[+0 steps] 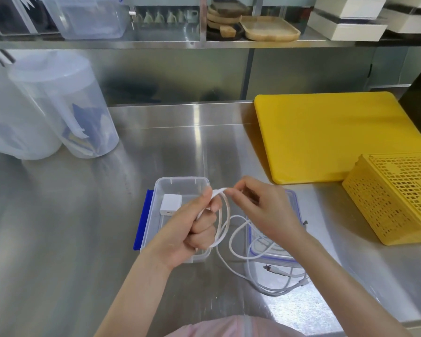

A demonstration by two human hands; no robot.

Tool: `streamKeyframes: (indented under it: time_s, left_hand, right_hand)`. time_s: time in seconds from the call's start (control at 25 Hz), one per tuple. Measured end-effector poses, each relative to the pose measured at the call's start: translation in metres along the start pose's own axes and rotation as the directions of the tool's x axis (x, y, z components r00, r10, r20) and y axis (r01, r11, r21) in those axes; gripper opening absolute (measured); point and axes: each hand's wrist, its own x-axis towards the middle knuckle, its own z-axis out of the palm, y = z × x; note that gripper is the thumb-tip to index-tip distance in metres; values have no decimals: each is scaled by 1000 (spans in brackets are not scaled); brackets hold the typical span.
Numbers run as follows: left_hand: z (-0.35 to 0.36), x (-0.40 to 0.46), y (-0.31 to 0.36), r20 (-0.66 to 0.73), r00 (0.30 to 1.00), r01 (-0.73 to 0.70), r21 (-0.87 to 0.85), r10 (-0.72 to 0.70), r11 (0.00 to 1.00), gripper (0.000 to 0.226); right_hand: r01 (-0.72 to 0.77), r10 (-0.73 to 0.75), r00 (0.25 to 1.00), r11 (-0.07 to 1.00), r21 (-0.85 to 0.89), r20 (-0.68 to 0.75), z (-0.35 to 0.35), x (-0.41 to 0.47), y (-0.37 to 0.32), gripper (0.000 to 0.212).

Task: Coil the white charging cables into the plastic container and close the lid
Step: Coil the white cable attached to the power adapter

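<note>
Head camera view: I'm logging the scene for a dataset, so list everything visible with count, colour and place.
plastic container: one, clear with a blue clip, open on the steel counter, centre
charger block: one, white, inside the container
lid: one, clear with blue trim, flat to the right of the container
white cable: one, partly looped in both hands, the rest trailing onto the lid
grey cable: one, lying at the lid's near edge
cutting board: one, yellow, back right
mesh basket: one, yellow, upside down, far right
jugs: two, translucent, back left
shelf: one, steel, holding tubs, wooden trays, boxes
left hand: gripping the loops
right hand: pinching the cable at the top of the loop
</note>
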Motion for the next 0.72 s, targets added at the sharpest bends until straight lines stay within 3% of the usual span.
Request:
streamKeyframes:
  time_s: [0.08,0.16,0.24,0.36,0.52,0.6,0.64,0.72]
  left_hand:
    - [-2,-3,0,31,1000,0,-111,3,994,31]
    - [-7,-3,-2,144,989,9,-293,35,956,31]
    - [-10,-2,0,289,951,78,-568,109,819,34]
    - [-17,-5,7,201,964,15,-692,173,722,37]
    - [-30,-3,6,251,936,51,-790,246,611,38]
    - [-30,0,8,178,955,-15,-773,239,634,36]
    - [-29,2,6,78,972,-100,-713,220,694,34]
    - [-25,6,3,-170,962,-267,-439,213,858,32]
  right_hand:
    - [-68,67,998,997,31,16,13,-3,6,51]
    - [-123,122,992,989,81,25,23,-5,17,51]
    - [-185,177,981,976,118,78,30,-12,32,48]
    - [-277,240,949,945,175,204,40,-27,53,40]
    - [-368,314,898,920,136,308,46,-37,67,36]
    - [-403,349,857,912,73,379,44,-37,67,34]
    - [-380,342,853,925,20,395,44,-37,65,32]
    - [-245,273,872,962,-121,406,41,-37,59,27]
